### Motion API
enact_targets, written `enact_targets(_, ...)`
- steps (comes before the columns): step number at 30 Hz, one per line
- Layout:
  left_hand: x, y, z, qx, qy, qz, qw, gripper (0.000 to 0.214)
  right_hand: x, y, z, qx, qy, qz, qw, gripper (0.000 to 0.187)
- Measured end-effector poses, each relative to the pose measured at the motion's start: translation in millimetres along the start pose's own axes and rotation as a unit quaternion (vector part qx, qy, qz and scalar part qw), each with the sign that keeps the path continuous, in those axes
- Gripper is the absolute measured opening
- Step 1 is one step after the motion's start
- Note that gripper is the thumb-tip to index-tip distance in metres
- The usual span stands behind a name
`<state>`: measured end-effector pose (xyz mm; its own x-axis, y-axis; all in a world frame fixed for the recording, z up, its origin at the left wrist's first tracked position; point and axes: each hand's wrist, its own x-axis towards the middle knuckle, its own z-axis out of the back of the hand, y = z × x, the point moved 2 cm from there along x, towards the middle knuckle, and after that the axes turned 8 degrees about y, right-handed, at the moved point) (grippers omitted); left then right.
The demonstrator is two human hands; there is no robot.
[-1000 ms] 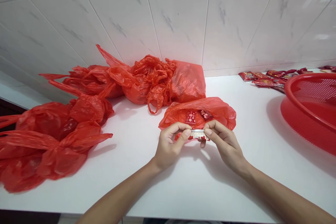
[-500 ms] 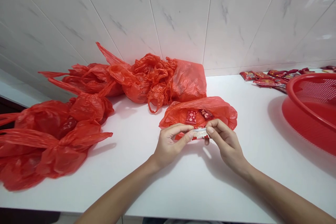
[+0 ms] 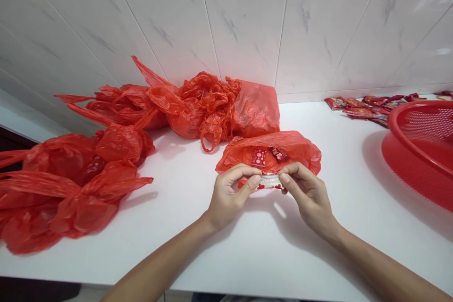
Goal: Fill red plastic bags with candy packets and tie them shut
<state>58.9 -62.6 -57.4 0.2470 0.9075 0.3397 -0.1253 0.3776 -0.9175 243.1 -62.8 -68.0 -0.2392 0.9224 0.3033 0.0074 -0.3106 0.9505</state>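
Two bare hands pinch one small red-and-white packet [image 3: 269, 181] at the centre of the view; we see the left hand [image 3: 228, 193] half closed, with its thumb and fingers gripping the packet's left end; we see the right hand [image 3: 309, 193] half closed in the same way, gripping the right end; the packet lies level between the two thumbs, its middle showing a pale band and its lower edge a red pattern; directly behind it, we note an open red plastic bag [image 3: 269, 148] lying on the white countertop [image 3: 170, 255], its mouth facing the hands; inside this bag, we distinguish two red sachets [image 3: 259, 157]; we cannot tell whether the packet touches the bag's lip; farther back, several knotted red plastic bags [image 3: 198, 108] lie in a row along the marble-patterned tile wall [image 3: 240, 23], and a larger knotted mass of red plastic bags [image 3: 60, 184] lies at the left; at the right, we observe a round red plastic colander [image 3: 421, 125] on the countertop, well apart from the hands; beyond it, a loose group of red packets [image 3: 357, 106] lies against the wall.
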Motion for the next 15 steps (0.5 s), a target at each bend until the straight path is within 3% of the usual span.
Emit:
enact_targets(6,-0.2,-2.7,1.5,0.057,-0.004,-0.06,0.997,0.009,1.4,1.2,-0.5,0.04,0.008,-0.022,0.999,0.026)
enact_targets(15,-1.6,1.0,2.4,0.054,-0.007,-0.036,0.998,0.014,2.8,-0.8,3.0,0.006,-0.007,0.017,1.0,0.019)
